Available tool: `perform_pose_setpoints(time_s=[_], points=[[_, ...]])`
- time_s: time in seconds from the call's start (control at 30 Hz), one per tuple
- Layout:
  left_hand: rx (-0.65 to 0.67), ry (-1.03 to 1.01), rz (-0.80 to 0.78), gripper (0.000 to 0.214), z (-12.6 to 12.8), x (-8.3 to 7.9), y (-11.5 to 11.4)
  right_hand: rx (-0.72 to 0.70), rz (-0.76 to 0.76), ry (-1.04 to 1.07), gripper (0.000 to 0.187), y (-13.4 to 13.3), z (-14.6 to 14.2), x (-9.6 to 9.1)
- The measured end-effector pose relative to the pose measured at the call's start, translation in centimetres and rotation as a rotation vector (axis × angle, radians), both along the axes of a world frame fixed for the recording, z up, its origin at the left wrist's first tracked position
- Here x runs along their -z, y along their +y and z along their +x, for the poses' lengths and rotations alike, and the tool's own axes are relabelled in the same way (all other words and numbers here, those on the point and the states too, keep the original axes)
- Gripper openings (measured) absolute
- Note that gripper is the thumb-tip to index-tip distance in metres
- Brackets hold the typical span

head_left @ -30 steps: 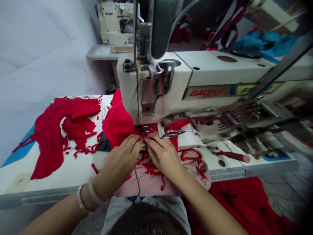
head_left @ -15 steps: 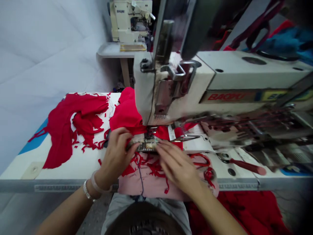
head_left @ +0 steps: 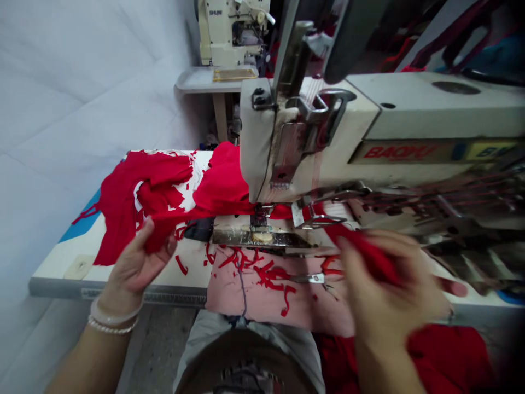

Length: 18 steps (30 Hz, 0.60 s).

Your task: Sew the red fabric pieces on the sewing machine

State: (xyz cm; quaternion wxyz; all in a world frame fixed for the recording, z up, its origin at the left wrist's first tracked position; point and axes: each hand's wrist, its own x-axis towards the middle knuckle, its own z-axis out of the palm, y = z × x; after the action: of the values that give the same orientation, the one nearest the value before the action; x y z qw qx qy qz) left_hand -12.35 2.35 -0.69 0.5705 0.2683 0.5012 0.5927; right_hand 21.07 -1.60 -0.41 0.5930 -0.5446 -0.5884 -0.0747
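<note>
My left hand [head_left: 141, 260] grips red fabric [head_left: 162, 232] left of the sewing machine [head_left: 303, 139], the cloth between thumb and fingers. From there the fabric runs taut as a narrow band under the presser foot [head_left: 262, 210]. On the right side of the needle area, my right hand [head_left: 381, 284], blurred by motion, is closed around another part of the red fabric [head_left: 375, 254]. Scissors [head_left: 314, 278] with red handles lie on a pink cloth [head_left: 279, 314] at the table's front, among red fabric scraps [head_left: 270, 273].
A larger red fabric piece [head_left: 110, 219] and loose trimmings lie at the left of the white table [head_left: 53, 268]. A screwdriver handle [head_left: 455, 287] shows behind my right hand. A second sewing machine [head_left: 223, 33] stands at the back. Red cloth [head_left: 451, 355] hangs below the table edge.
Both hands have left the needle plate and moved apart, left hand leftward, right hand rightward, each now holding red fabric. The scissors have come into clearer view. The camera view has shifted slightly.
</note>
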Motion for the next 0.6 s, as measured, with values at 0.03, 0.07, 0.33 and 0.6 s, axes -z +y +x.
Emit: perform_pose_setpoints(time_s=[0.03, 0.07, 0.33, 0.6], points=[[-0.084, -0.090, 0.092, 0.014, 0.0, -0.8, 0.7, -0.162, -0.012, -0.288, 0.018, 0.6, -1.5, 0.1], [-0.148, -0.182, 0.180, 0.009, 0.3, -1.6, 1.5, -0.309, 0.029, -0.481, 0.018, 1.2, -3.1, 0.4], [0.336, 0.427, 0.630, 0.017, 9.1, -2.9, 2.9, -0.286, -0.115, -0.940, 0.036, 2.3, -2.9, 2.9], [0.528, 1.945, 1.062, 0.033, 10.3, -0.5, -0.1, -0.279, -0.077, -1.005, 0.040, 1.5, -1.3, 2.5]])
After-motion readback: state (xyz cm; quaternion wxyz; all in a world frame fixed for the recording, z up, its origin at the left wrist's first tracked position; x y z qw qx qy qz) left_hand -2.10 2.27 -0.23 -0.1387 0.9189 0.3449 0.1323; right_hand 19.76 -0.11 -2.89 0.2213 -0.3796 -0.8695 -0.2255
